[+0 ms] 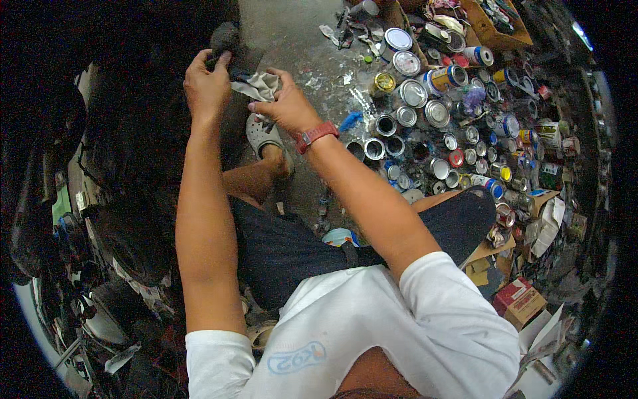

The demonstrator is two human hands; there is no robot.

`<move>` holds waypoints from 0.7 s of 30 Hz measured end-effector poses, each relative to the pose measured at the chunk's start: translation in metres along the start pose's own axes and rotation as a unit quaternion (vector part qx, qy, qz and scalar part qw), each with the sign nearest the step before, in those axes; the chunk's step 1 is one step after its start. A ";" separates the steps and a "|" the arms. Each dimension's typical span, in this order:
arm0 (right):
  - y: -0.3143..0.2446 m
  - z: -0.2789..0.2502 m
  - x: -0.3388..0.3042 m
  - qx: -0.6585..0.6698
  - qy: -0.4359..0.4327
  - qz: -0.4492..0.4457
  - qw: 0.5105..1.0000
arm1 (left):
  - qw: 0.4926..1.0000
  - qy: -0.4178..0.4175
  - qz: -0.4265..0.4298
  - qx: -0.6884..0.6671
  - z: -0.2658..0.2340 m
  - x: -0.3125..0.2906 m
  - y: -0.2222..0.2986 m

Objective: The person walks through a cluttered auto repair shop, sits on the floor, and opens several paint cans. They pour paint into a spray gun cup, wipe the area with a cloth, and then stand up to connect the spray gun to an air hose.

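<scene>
Handling pale cloth
Right hand's fingers spread around it; left hand at a dark lump, grip unclear from here.

Packed Close Across a Grey Floor

Was stained and spattered with white beside the clutter. Carried, on the right, a dense crowd of metal cans, some upright, some tipped onto their sides, many touching. Bore open cans with dark insides near a bright blue scrap, a purple wad among the cans, and a small green piece farther up. Held a cardboard box at the upper right and a red-and-tan carton lower down.
</scene>
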State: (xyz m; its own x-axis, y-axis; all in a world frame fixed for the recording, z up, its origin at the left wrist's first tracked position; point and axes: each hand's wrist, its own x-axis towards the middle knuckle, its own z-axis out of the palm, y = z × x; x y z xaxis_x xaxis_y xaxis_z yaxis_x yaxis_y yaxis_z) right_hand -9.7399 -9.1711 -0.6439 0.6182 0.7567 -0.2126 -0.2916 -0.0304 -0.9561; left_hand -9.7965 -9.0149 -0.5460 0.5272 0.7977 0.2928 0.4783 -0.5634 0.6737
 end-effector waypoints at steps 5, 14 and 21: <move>0.048 -0.026 0.001 -0.067 -0.008 -0.037 0.997 | 0.956 0.182 -0.190 -0.129 -0.030 0.026 -0.010; 0.051 -0.127 0.074 0.006 0.421 0.137 0.896 | 0.871 -0.055 -0.259 -0.413 -0.046 0.025 -0.010; -0.064 -0.070 0.053 -0.129 0.106 -0.175 0.970 | 0.869 -0.170 -0.209 -0.415 -0.033 0.018 0.015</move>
State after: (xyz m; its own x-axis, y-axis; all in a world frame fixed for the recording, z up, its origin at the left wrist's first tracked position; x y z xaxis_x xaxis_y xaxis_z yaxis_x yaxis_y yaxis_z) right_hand -9.6374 -9.1749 -0.6080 0.7912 0.5989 0.1235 0.1386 0.0210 -0.9901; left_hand -9.8030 -9.0020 -0.5086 0.6737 0.7062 -0.2178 0.0806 0.2227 0.9716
